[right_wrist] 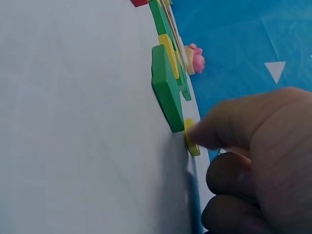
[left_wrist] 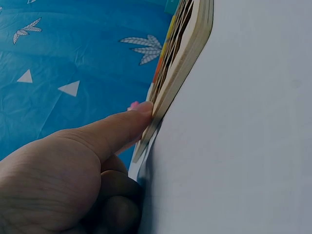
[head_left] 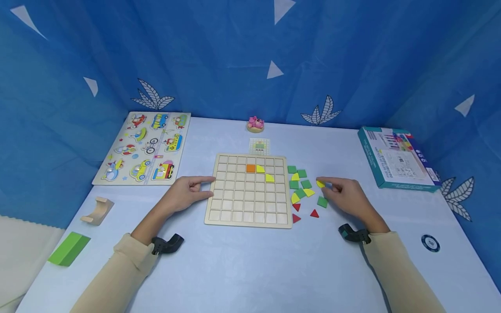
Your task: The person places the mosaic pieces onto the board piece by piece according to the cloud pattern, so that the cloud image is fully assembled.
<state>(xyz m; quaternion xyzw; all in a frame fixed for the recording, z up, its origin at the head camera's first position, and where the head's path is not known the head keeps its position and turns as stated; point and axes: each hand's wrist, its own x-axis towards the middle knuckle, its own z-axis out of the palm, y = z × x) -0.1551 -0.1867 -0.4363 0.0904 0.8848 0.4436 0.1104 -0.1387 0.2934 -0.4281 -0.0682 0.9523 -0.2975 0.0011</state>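
Observation:
A wooden grid board [head_left: 235, 219] lies in the middle of the table. It carries an orange square [head_left: 250, 168] and two yellow quarter-circle pieces, one [head_left: 260, 169] beside the square and another [head_left: 269, 178] below right. At the board's left edge, my left hand [head_left: 187, 192] touches the rim with extended index finger and thumb; its other fingers are curled. Right of the loose pieces, my right hand [head_left: 346, 195] pinches a yellow quarter-circle piece [head_left: 321, 184] between index finger and thumb. In the right wrist view that piece [right_wrist: 192, 142] is low at the tabletop, behind a green square [right_wrist: 166, 90].
Several green squares [head_left: 306, 184], yellow quarter-circles [head_left: 309, 192] and red triangles [head_left: 315, 213] lie right of the board. Behind it are a pattern card [head_left: 259, 146] and pink figurine [head_left: 256, 123]. A vehicle puzzle [head_left: 146, 148], green block [head_left: 69, 248], wooden arch [head_left: 98, 211] and box [head_left: 399, 158] flank them.

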